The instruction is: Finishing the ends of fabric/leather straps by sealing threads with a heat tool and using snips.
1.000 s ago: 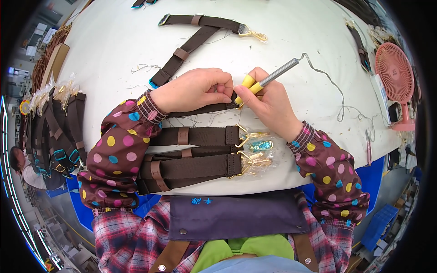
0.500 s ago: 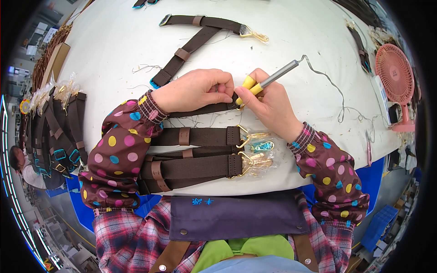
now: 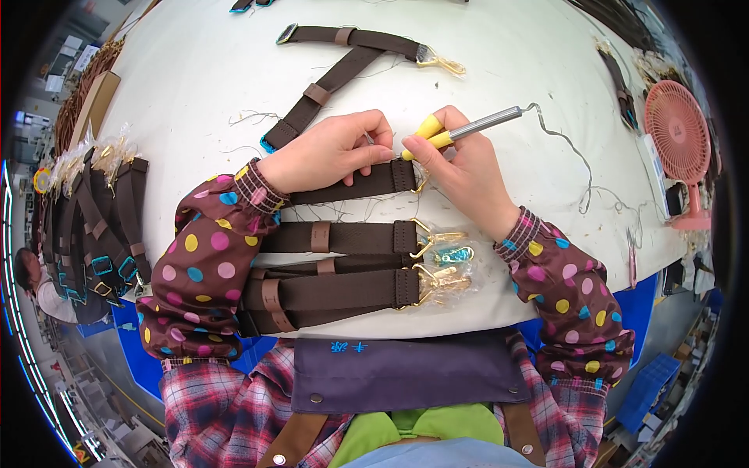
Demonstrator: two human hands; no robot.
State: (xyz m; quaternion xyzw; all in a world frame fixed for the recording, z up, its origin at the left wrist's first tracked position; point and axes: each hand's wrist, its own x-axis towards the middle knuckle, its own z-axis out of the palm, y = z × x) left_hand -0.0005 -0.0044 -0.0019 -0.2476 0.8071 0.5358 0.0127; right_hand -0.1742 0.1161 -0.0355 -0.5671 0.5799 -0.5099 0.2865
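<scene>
A dark brown webbing strap (image 3: 374, 181) with a folded, stitched end and a gold ring lies under my hands. My left hand (image 3: 335, 152) is closed at the strap's upper edge, with fingertips on the webbing. A small greyish bit shows between its fingers, too hidden to name. In my right hand (image 3: 460, 160) is a corded pen-shaped tool (image 3: 488, 122) with a yellow grip and grey body. Its tip points at the strap's stitched end, by my left thumb. A yellow finger cot (image 3: 429, 125) covers one right finger.
Nearer me lie more brown straps (image 3: 343, 287) with gold clips in clear wrap (image 3: 449, 269). Another strap (image 3: 343, 74) lies farther back. Bundled straps (image 3: 97, 210) hang at left. A pink fan (image 3: 677, 132), the tool's cord (image 3: 573, 144) and pink-handled tweezers (image 3: 632, 261) are at right.
My right hand and the tool have shifted slightly up, uncovering the strap's stitched end and ring. My left fingers have loosened their curl, with fingertips now showing on the strap.
</scene>
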